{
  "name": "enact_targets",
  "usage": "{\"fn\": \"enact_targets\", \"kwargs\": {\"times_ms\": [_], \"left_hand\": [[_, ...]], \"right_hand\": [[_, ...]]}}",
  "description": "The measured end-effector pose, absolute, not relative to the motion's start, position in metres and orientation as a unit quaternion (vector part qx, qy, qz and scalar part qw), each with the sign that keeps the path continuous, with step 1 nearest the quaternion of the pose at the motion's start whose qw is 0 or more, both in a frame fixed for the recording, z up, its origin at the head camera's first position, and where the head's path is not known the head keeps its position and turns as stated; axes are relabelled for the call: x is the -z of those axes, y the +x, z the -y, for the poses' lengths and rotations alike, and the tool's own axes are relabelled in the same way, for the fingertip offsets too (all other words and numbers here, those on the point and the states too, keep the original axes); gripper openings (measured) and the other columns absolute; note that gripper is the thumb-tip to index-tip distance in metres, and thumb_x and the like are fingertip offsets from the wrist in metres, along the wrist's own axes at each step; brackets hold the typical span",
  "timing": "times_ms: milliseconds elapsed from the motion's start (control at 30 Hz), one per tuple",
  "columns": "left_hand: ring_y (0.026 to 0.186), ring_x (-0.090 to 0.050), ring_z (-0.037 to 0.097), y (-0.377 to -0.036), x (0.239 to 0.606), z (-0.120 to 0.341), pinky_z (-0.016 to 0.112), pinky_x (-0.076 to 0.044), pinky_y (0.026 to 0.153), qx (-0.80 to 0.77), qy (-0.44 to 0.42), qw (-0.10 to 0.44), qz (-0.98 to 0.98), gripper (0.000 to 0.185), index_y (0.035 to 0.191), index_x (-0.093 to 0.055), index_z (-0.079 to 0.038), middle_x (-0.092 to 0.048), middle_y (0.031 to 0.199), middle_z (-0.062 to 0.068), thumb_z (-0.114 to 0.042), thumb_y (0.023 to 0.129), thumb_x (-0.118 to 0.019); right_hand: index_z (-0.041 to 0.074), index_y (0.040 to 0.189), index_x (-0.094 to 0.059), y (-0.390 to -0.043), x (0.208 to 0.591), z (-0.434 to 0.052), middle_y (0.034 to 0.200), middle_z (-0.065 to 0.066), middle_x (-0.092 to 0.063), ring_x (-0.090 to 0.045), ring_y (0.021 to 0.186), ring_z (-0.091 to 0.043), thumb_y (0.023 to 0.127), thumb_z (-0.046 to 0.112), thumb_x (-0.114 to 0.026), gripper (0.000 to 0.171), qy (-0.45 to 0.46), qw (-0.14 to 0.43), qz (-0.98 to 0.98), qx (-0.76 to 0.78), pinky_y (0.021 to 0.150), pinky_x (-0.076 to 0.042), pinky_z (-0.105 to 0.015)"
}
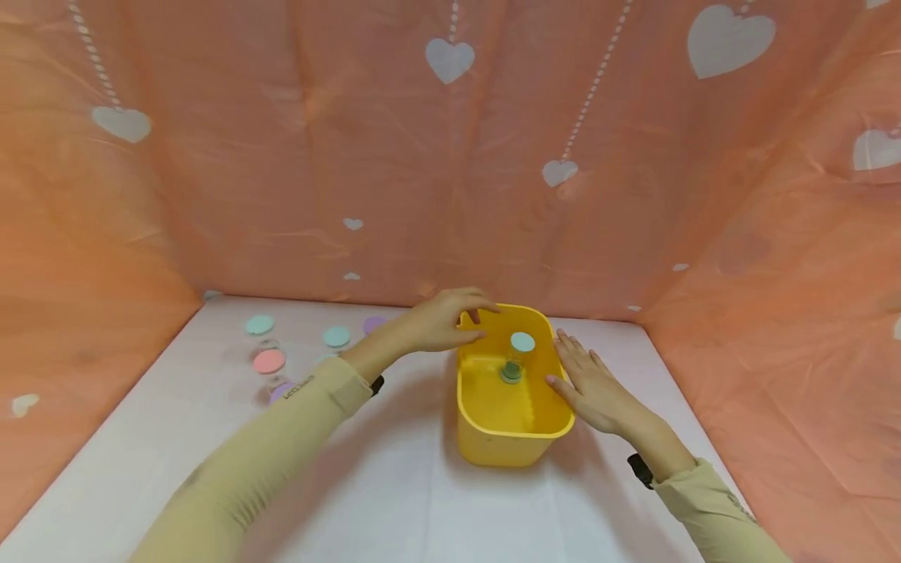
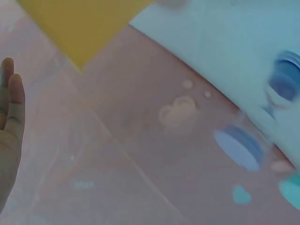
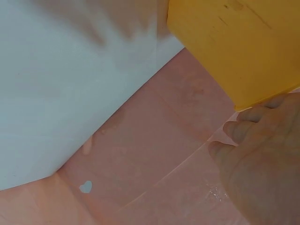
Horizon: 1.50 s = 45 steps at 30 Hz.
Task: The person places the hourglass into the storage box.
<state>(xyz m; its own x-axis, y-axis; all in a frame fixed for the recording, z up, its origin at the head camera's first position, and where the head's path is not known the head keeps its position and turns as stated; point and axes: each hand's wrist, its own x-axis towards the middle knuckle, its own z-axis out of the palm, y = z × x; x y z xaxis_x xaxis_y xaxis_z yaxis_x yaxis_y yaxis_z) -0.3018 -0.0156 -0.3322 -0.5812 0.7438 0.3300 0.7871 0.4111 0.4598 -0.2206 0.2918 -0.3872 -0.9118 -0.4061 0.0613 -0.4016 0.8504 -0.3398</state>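
A yellow plastic bin [image 1: 505, 450] stands on the table. Inside it, toward the back, is a small clear jar with a pale mint lid [image 1: 522, 342] and something green at its base. My left hand [image 1: 446, 322] hovers at the bin's left rim, fingers loosely bent and apart, holding nothing. Along the right rim lies my right hand [image 1: 597, 389], its fingers straight. In the right wrist view those fingers [image 3: 241, 131] overlap the edge of the bin [image 3: 234, 51]. Only part of the left hand [image 2: 11, 122] shows at the left wrist view's edge.
Left of the bin, several clear jars stand with coloured lids: mint [image 1: 260, 324], pink [image 1: 269, 361], light blue [image 1: 336, 336] and purple [image 1: 374, 324]. The left forearm covers some of them. Pink cloth walls [image 1: 394, 156] with white hearts enclose the white table [image 1: 366, 500].
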Motion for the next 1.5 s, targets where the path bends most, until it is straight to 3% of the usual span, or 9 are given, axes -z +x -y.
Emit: {"fn": "enact_targets", "kwargs": {"times_ms": [233, 533, 967, 1300, 1500], "left_hand": [[0.094, -0.065, 0.017, -0.277, 0.332, 0.073, 0.027, -0.055, 0.07, 0.323, -0.444, 0.088, 0.831, 0.038, 0.131, -0.069, -0.005, -0.066, 0.133, 0.01, -0.007, 0.094, -0.077], [0.097, -0.066, 0.018, -0.244, 0.342, 0.146, 0.034, -0.057, 0.075, 0.322, -0.378, 0.079, 0.864, 0.045, 0.137, -0.065, -0.01, -0.066, 0.129, 0.003, -0.009, 0.094, -0.078], [0.092, -0.066, 0.018, -0.209, 0.383, 0.229, 0.027, -0.055, 0.071, 0.326, -0.342, 0.15, 0.868, 0.047, 0.127, -0.07, -0.007, -0.071, 0.118, 0.006, 0.004, 0.083, -0.082], [0.105, -0.07, 0.028, -0.192, 0.407, 0.26, 0.034, -0.06, 0.088, 0.337, -0.327, 0.132, 0.873, 0.049, 0.13, -0.068, -0.003, -0.069, 0.125, 0.008, 0.0, 0.084, -0.084], [0.108, -0.069, 0.014, -0.189, 0.416, 0.266, 0.025, -0.057, 0.093, 0.373, -0.308, 0.086, 0.871, 0.052, 0.134, -0.064, 0.002, -0.07, 0.127, 0.015, -0.001, 0.085, -0.083]], "right_hand": [[-0.006, 0.163, -0.018, -0.22, 0.383, -0.293, 0.172, -0.022, -0.009, -0.007, 0.157, -0.046, 0.111, 0.043, -0.044, 0.075, -0.208, 0.012, -0.961, 0.183, 0.124, -0.004, -0.067], [-0.006, 0.162, -0.018, -0.217, 0.384, -0.291, 0.172, -0.024, -0.009, -0.007, 0.157, -0.047, 0.111, 0.042, -0.045, 0.075, -0.212, 0.013, -0.958, 0.194, 0.123, -0.004, -0.069], [-0.007, 0.162, -0.019, -0.216, 0.384, -0.29, 0.171, -0.025, -0.01, -0.008, 0.156, -0.049, 0.111, 0.04, -0.046, 0.074, -0.216, 0.008, -0.956, 0.198, 0.123, -0.004, -0.068], [-0.006, 0.163, -0.018, -0.217, 0.385, -0.291, 0.172, -0.024, -0.009, -0.007, 0.157, -0.048, 0.111, 0.04, -0.046, 0.075, -0.216, 0.011, -0.956, 0.199, 0.124, -0.003, -0.067], [-0.006, 0.163, -0.018, -0.217, 0.384, -0.289, 0.172, -0.024, -0.009, -0.006, 0.157, -0.048, 0.111, 0.041, -0.046, 0.075, -0.213, 0.015, -0.956, 0.203, 0.124, -0.002, -0.066]]}}
